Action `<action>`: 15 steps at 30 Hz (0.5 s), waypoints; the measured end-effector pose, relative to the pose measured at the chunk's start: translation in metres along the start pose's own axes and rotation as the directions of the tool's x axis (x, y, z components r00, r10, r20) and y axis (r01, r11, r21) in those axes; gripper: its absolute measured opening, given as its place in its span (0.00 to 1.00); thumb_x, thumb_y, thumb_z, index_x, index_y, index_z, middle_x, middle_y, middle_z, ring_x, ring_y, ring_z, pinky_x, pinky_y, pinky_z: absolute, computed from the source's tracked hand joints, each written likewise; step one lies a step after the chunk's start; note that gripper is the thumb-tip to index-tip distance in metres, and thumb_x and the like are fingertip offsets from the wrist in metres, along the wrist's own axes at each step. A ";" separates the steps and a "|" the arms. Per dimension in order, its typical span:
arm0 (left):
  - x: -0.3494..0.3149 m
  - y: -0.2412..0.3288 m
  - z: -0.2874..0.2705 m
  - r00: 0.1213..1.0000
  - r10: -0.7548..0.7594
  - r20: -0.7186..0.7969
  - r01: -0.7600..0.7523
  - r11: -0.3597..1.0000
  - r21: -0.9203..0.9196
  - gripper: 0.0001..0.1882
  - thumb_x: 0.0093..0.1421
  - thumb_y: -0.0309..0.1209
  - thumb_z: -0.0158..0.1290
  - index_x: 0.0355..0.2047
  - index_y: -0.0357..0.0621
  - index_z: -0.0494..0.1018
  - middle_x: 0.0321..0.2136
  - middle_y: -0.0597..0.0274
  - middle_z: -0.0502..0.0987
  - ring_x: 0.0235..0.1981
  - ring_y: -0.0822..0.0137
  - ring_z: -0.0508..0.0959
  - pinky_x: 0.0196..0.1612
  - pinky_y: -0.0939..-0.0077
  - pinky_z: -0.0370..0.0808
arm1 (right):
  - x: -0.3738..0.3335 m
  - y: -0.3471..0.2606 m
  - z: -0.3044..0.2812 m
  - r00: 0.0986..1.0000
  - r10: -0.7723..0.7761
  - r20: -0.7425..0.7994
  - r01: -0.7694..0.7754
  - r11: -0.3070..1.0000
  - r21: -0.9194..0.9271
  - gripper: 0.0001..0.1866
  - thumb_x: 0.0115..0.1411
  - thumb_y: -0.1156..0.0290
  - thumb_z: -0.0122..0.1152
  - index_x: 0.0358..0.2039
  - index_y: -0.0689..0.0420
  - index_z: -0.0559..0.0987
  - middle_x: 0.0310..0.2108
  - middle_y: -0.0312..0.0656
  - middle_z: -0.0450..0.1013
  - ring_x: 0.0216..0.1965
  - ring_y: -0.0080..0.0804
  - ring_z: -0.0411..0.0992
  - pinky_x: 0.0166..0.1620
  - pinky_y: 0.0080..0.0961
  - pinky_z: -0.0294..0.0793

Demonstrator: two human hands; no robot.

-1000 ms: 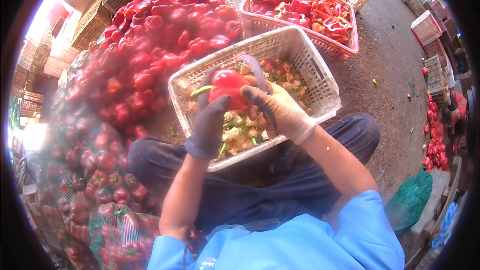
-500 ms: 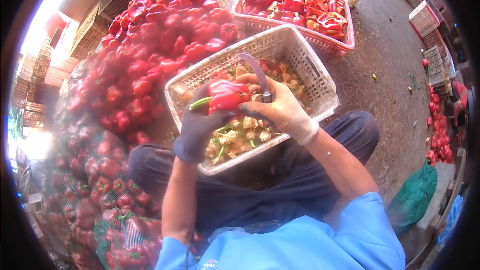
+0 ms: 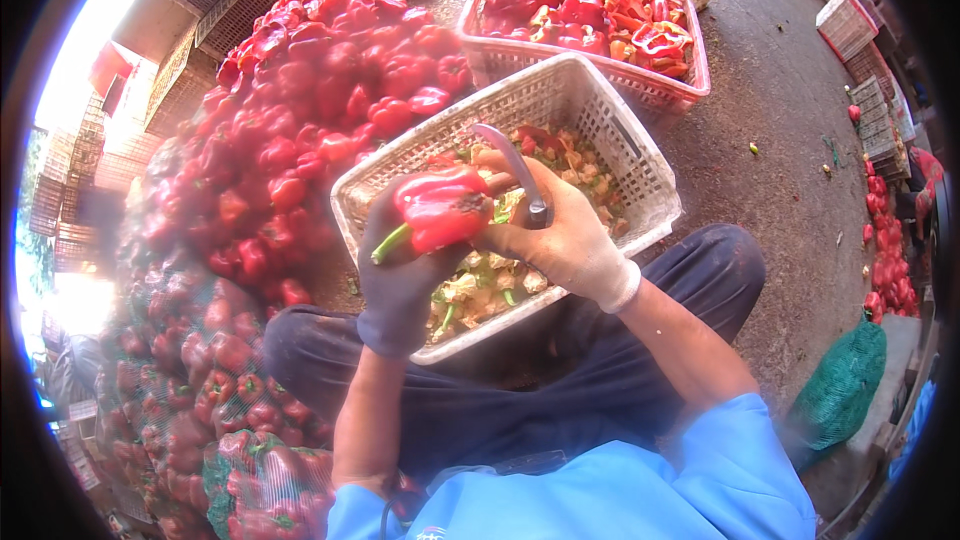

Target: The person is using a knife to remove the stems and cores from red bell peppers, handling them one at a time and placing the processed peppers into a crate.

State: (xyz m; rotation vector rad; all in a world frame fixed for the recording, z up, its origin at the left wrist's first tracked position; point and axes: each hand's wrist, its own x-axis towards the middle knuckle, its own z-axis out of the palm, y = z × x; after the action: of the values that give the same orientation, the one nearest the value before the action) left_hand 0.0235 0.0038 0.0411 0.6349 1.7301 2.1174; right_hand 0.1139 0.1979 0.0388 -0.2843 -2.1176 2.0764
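Note:
A red bell pepper (image 3: 440, 208) with a green stem lies in my left hand (image 3: 388, 285), which wears a dark glove with the fingers wrapped round it. A dark, blemished patch shows on the pepper's right end. My right hand (image 3: 570, 235), in a pale glove with dirty fingers, grips a curved knife (image 3: 518, 168), its blade pointing up and away to the left. Its thumb is close to the pepper's right end. Both hands hover over a white plastic crate (image 3: 650, 165) containing pepper cores, stems and some red scraps.
A big heap of red peppers (image 3: 290, 140) spreads to the left, with net sacks of peppers (image 3: 270, 485) nearer me. Beyond my crate stands a red-rimmed crate (image 3: 700, 60) of cut peppers. A green net sack (image 3: 840, 380) and more peppers (image 3: 888, 260) lie at right.
The pepper has turned in my left hand, bringing its blemished end into view, and its stem now points lower. My left hand has shifted slightly nearer to me.

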 end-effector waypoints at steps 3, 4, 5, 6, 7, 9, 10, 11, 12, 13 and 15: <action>0.003 0.000 0.001 0.996 0.076 -0.051 -0.073 0.996 0.049 0.34 0.62 0.18 0.72 0.68 0.36 0.72 0.57 0.53 0.84 0.58 0.63 0.85 0.63 0.63 0.84 | -0.003 0.006 0.001 0.995 -0.055 -0.086 0.051 0.997 -0.052 0.32 0.68 0.75 0.70 0.72 0.57 0.75 0.43 0.41 0.81 0.35 0.24 0.76 0.42 0.31 0.80; 0.004 -0.001 0.000 0.995 0.084 -0.059 -0.079 0.993 0.083 0.34 0.62 0.18 0.72 0.67 0.36 0.72 0.58 0.53 0.84 0.58 0.63 0.85 0.63 0.64 0.84 | -0.004 0.008 0.001 0.981 -0.176 -0.077 0.146 0.942 -0.301 0.38 0.70 0.83 0.60 0.79 0.56 0.67 0.43 0.43 0.81 0.37 0.23 0.76 0.46 0.28 0.80; 0.004 -0.002 0.000 0.994 0.092 -0.066 -0.084 0.989 0.118 0.34 0.62 0.19 0.72 0.67 0.36 0.72 0.58 0.53 0.84 0.58 0.63 0.85 0.63 0.64 0.84 | -0.008 0.007 0.005 0.974 -0.213 -0.077 0.178 0.929 -0.324 0.38 0.69 0.83 0.60 0.80 0.56 0.67 0.42 0.44 0.81 0.38 0.26 0.77 0.46 0.30 0.80; 0.005 -0.002 0.002 0.991 0.111 -0.080 -0.100 0.986 0.132 0.33 0.62 0.19 0.73 0.66 0.36 0.73 0.57 0.54 0.84 0.58 0.65 0.84 0.63 0.67 0.84 | -0.013 0.004 0.012 0.966 -0.249 -0.076 0.209 0.915 -0.347 0.38 0.69 0.84 0.60 0.80 0.57 0.66 0.41 0.46 0.81 0.38 0.29 0.79 0.46 0.31 0.80; 0.005 -0.003 0.003 0.987 0.129 -0.095 -0.113 0.982 0.153 0.33 0.62 0.18 0.73 0.66 0.36 0.73 0.57 0.55 0.84 0.57 0.65 0.84 0.62 0.67 0.83 | -0.012 0.005 0.018 0.953 -0.294 -0.075 0.245 0.892 -0.379 0.39 0.69 0.84 0.59 0.80 0.58 0.65 0.40 0.48 0.81 0.38 0.34 0.80 0.45 0.33 0.80; 0.003 -0.005 0.004 0.979 0.161 -0.126 -0.135 0.971 0.195 0.33 0.62 0.18 0.73 0.65 0.36 0.73 0.56 0.56 0.84 0.57 0.66 0.84 0.62 0.68 0.83 | -0.012 0.008 0.031 0.922 -0.380 -0.071 0.312 0.840 -0.444 0.41 0.69 0.84 0.58 0.81 0.60 0.62 0.39 0.54 0.81 0.37 0.43 0.83 0.44 0.38 0.80; 0.002 -0.005 0.004 0.973 0.183 -0.140 -0.145 0.959 0.242 0.32 0.62 0.18 0.73 0.65 0.36 0.73 0.55 0.57 0.84 0.57 0.67 0.84 0.62 0.68 0.83 | -0.014 0.004 0.035 0.939 -0.338 -0.062 0.275 0.846 -0.457 0.41 0.69 0.84 0.58 0.82 0.60 0.61 0.40 0.56 0.81 0.37 0.46 0.83 0.44 0.39 0.81; 0.001 -0.003 0.005 0.967 0.205 -0.154 -0.154 0.945 0.290 0.32 0.62 0.18 0.73 0.65 0.36 0.73 0.55 0.57 0.84 0.56 0.67 0.84 0.62 0.68 0.83 | -0.013 0.005 0.039 0.945 -0.323 -0.058 0.262 0.850 -0.457 0.41 0.68 0.83 0.58 0.82 0.61 0.60 0.39 0.57 0.81 0.36 0.49 0.83 0.43 0.41 0.81; 0.001 -0.002 0.006 0.959 0.228 -0.166 -0.162 0.927 0.338 0.32 0.62 0.19 0.73 0.65 0.36 0.74 0.55 0.58 0.84 0.56 0.68 0.84 0.61 0.69 0.82 | -0.012 0.005 0.042 0.950 -0.306 -0.055 0.249 0.854 -0.458 0.42 0.68 0.83 0.58 0.82 0.61 0.59 0.39 0.58 0.81 0.35 0.51 0.83 0.42 0.43 0.81; 0.000 -0.003 0.007 0.957 0.226 -0.181 -0.162 0.937 0.310 0.33 0.62 0.19 0.73 0.65 0.36 0.74 0.54 0.58 0.84 0.56 0.68 0.84 0.61 0.68 0.82 | -0.012 0.005 0.045 0.956 -0.290 -0.053 0.235 0.857 -0.459 0.42 0.68 0.83 0.58 0.82 0.62 0.58 0.38 0.59 0.81 0.34 0.54 0.83 0.42 0.45 0.81; -0.001 -0.005 0.009 0.954 0.218 -0.206 -0.163 0.954 0.251 0.34 0.61 0.21 0.75 0.65 0.36 0.74 0.54 0.57 0.84 0.55 0.68 0.84 0.59 0.68 0.82 | -0.007 0.015 0.051 0.935 -0.345 -0.083 0.262 0.830 -0.492 0.42 0.68 0.82 0.58 0.82 0.63 0.58 0.39 0.59 0.82 0.36 0.56 0.84 0.43 0.47 0.82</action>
State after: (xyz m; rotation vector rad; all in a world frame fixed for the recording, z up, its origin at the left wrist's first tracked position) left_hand 0.0289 0.0115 0.0379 0.6642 2.1457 2.2117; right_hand 0.1080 0.1468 0.0227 -0.1551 -2.3535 1.2914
